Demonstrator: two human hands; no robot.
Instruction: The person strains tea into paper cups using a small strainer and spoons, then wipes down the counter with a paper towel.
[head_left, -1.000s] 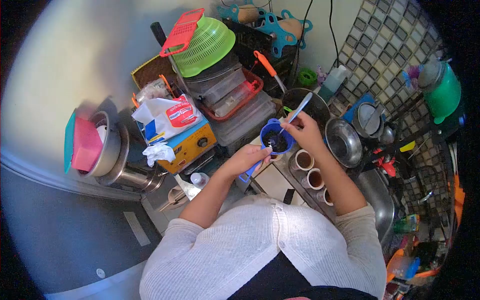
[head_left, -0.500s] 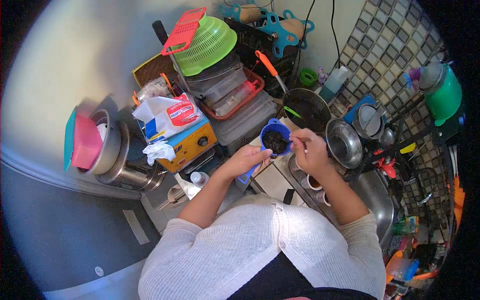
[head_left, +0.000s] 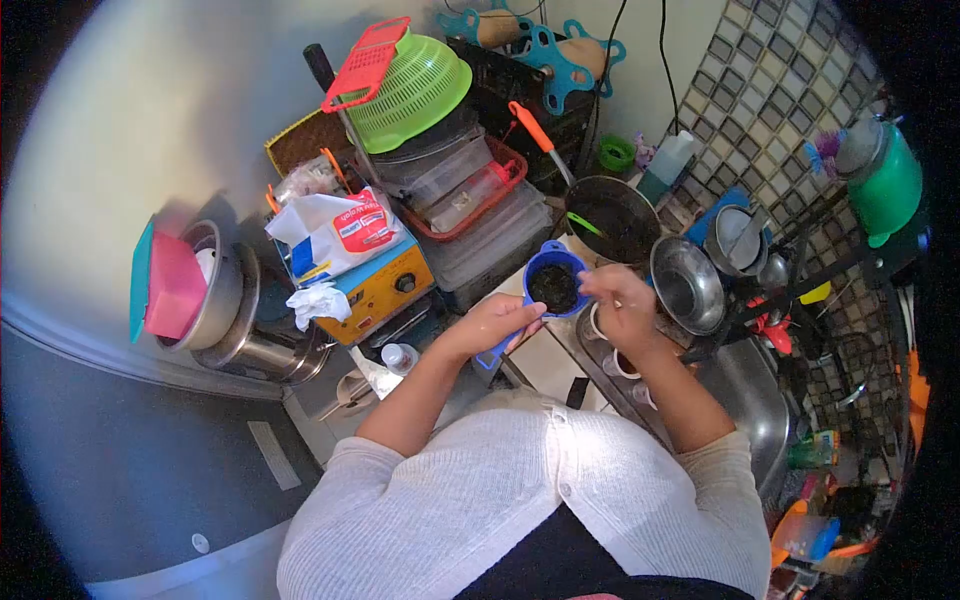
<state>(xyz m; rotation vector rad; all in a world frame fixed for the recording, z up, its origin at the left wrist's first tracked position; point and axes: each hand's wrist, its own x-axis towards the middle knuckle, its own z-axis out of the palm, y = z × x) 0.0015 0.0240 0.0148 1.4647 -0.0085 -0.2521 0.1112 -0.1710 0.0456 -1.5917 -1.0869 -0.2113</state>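
Observation:
In my left hand (head_left: 505,322) is a small blue strainer (head_left: 538,262), gripped near its handle with the thumb on the rim. Dark, wet-looking clumps, perhaps tea leaves (head_left: 553,287), lie inside it. My right hand (head_left: 622,300) hovers at the strainer's right rim, its fingers curled and smeared by motion; whether they pinch anything is unclear. Below that wrist stand white cups, one of them a cup with brown liquid (head_left: 622,366), partly hidden by my forearm.
A dark pan (head_left: 630,215) with an orange handle sits beyond my hands. Metal bowl (head_left: 690,286) and sink (head_left: 755,400) are at the right. On the left are an orange-and-blue appliance (head_left: 385,285), stacked plastic boxes (head_left: 490,235) and a small bottle (head_left: 398,357).
My right hand has shifted slightly right and its fingers are now blurred beside the rim. The dark contents look more spread out in the strainer, which stays in my left hand.

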